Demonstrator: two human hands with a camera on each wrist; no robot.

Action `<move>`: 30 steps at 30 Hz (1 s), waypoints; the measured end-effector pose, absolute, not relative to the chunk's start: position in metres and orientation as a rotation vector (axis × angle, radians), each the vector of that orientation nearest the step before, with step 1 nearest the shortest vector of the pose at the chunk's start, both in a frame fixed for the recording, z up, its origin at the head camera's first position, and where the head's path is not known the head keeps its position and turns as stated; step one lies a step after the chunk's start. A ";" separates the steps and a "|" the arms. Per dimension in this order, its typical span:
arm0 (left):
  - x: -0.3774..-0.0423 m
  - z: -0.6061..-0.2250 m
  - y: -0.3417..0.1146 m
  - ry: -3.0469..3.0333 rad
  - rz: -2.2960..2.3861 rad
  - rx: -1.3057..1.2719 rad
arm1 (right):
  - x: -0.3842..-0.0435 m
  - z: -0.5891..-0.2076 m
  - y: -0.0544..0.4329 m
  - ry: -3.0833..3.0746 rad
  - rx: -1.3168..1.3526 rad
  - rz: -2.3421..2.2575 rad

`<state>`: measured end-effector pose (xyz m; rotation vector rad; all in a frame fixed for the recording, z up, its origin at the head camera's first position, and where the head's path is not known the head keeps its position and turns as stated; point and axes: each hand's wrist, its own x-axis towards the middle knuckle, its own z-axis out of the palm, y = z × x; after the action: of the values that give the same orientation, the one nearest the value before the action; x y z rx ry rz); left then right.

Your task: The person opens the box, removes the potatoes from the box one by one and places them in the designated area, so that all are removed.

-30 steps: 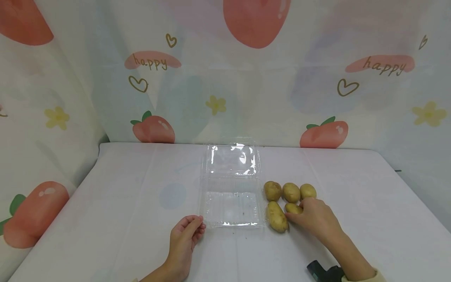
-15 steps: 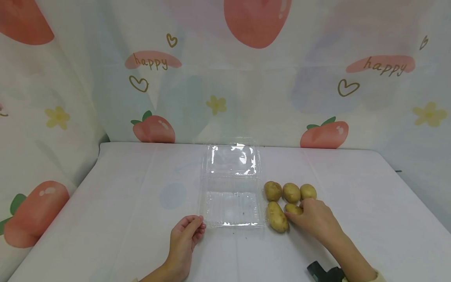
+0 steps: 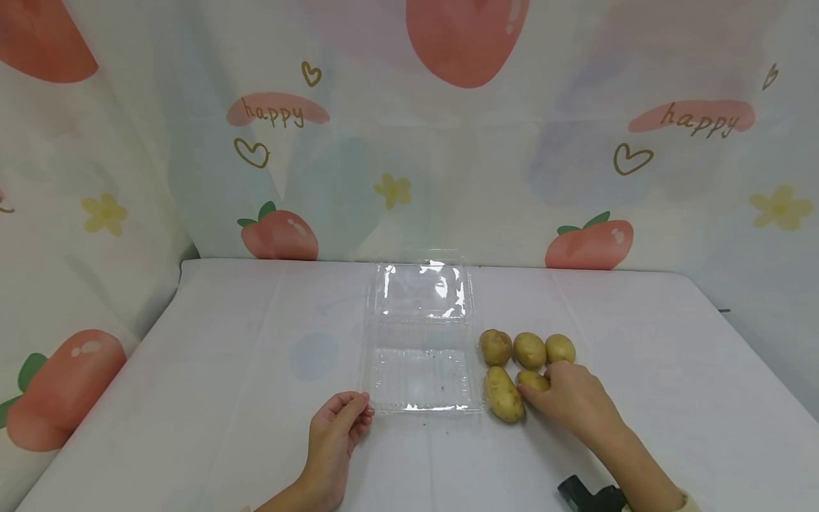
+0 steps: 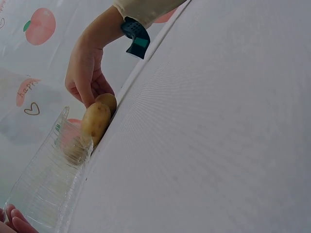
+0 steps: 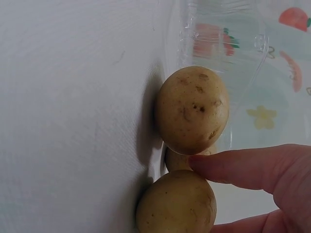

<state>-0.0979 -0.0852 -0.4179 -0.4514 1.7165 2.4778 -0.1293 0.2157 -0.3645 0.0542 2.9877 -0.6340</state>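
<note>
A hinged clear plastic container (image 3: 422, 377) lies opened on the table, its lid (image 3: 422, 291) folded back at the far side. My left hand (image 3: 335, 441) pinches the near left corner of the container between thumb and fingers. To its right sit several potatoes in two rows. My right hand (image 3: 572, 402) grips a small potato (image 3: 532, 380) in the near row, thumb on one side and fingers on the other. Just left of that lies a longer potato (image 3: 502, 395), which shows large in the right wrist view with dark spots on its skin (image 5: 192, 109).
Behind the held potato are three round ones: a left potato (image 3: 495, 348), a middle potato (image 3: 530, 350) and a right potato (image 3: 560, 348). A white cloth (image 3: 243, 398) covers the table. A patterned curtain (image 3: 461, 156) hangs behind. A dark wrist device (image 3: 591, 494) is beside the right forearm.
</note>
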 end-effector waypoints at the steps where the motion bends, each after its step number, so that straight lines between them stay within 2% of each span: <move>1: -0.098 -0.418 -0.085 1.715 2.478 -0.452 | -0.129 -0.364 0.216 2.990 0.050 -0.632; 30: -0.098 -0.416 -0.085 1.724 2.472 -0.454 | -0.130 -0.365 0.216 3.011 0.014 -0.617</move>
<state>-0.0980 -0.0848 -0.4163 -0.4544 1.7244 2.4719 -0.1300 0.2155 -0.3654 0.0144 3.0105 -0.6174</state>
